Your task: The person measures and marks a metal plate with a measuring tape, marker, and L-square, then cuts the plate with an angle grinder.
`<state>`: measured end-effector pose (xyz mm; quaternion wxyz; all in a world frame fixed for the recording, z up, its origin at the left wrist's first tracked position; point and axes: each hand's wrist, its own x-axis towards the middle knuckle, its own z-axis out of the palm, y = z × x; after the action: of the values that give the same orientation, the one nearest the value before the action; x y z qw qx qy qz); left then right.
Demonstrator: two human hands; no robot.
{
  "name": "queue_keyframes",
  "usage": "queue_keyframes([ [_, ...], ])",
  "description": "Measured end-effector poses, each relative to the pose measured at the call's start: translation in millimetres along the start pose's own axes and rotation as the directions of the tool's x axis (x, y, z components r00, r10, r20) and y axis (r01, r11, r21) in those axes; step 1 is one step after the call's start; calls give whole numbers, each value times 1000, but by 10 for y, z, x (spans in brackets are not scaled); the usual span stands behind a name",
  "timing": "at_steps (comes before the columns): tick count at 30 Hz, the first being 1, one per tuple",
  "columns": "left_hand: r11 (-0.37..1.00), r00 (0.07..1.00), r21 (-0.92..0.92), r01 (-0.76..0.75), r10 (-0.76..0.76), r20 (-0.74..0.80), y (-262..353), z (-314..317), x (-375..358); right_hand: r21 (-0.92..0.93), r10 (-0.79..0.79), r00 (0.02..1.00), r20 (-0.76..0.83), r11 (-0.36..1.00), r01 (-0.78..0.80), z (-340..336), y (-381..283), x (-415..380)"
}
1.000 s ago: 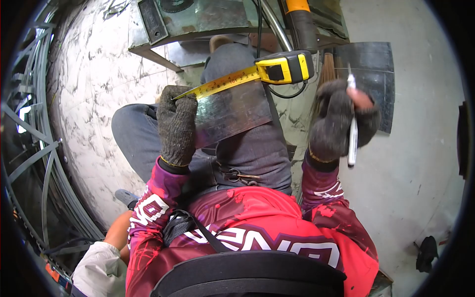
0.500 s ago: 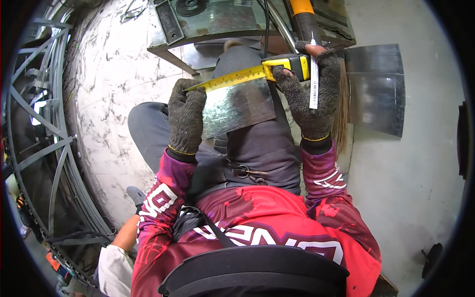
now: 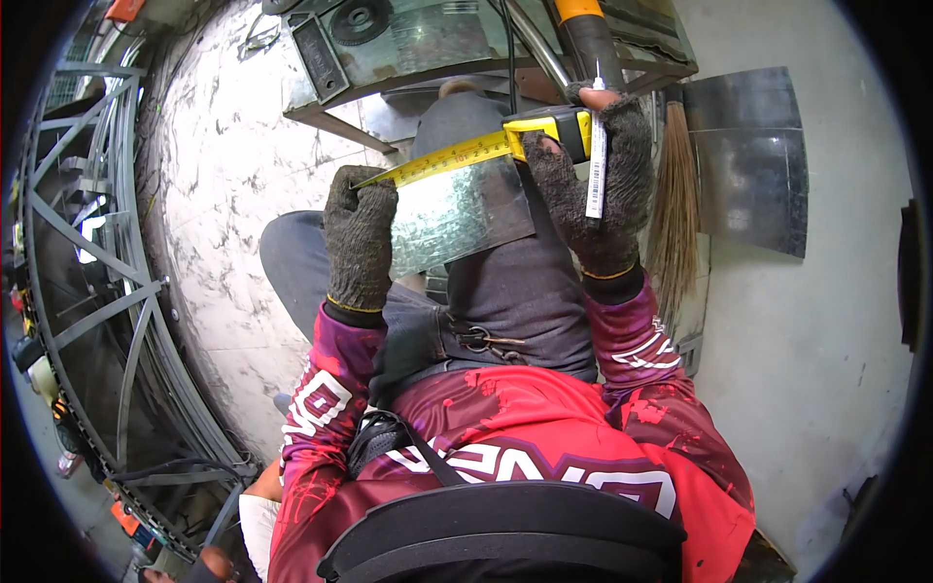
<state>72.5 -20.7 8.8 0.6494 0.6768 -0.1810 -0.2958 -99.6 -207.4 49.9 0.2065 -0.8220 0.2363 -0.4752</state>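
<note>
A shiny rectangular metal sheet (image 3: 462,209) rests over my raised thigh. Along its far edge runs the yellow blade of a tape measure (image 3: 549,128), whose yellow-and-black case is at the right. My left hand (image 3: 360,238), in a dark knit glove with bare fingertips, is closed on the sheet's left edge and the blade's end. In a matching glove, my right hand (image 3: 612,185) grips the tape case near the sheet's right corner. It also holds a slim white marker (image 3: 597,160), thin tip pointing away from me.
Ahead is a metal workbench (image 3: 418,83) bearing a dark disc (image 3: 360,19). A straw broom (image 3: 673,204) and a larger metal sheet (image 3: 748,160) stand at right. Steel framing (image 3: 126,282) lines the left. Part of another person (image 3: 258,520) shows at lower left.
The view has shifted slightly. My right hand and the tape case sit a little further left, and more of the broom shows. Both hands keep their holds.
</note>
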Motion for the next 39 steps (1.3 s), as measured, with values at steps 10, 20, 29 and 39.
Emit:
queue_keyframes([
  [10,1000,1000,-21,4,-4,-11,-3,14,1,-45,-12,1000,2,999,12,4,14,-14],
  [20,999,1000,-32,6,-6,-5,-5,21,0,-42,-9,1000,17,999,9,-5,15,-18],
  [29,1000,1000,15,3,-4,9,55,37,-8,-46,-39,999,34,998,40,51,21,-48],
  [39,982,999,-188,-7,17,49,44,63,-49,-60,47,999,-2,997,-47,7,-137,-138],
])
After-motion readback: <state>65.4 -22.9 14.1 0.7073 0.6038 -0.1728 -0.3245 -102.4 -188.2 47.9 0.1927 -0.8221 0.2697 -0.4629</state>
